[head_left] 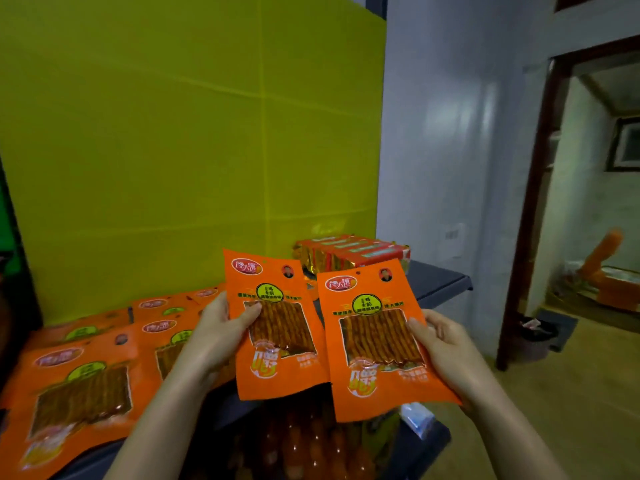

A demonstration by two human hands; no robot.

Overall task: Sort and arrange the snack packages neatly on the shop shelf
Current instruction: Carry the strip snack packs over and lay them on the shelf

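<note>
At far left, a spread of orange snack packets (79,386) lies flat and overlapping on the dark shelf (440,282), in front of a yellow back panel (190,116). Moving right, the left hand (214,337) is closed on one orange packet (277,327), thumb pressed on its front near the left edge and fingers hidden behind. This packet is held upright above the shelf's front edge. Just beside it, nearly edge to edge, the right hand (446,355) grips a second matching packet (377,344) the same way, by its right edge. Behind them, at the back right of the shelf, sits a stack of red and gold packages (349,252).

The packets look thin, light and flexible, with glossy film that is probably slippery. A pinch at a side edge, as here, seems enough. They would likely bend if held by one corner.
</note>
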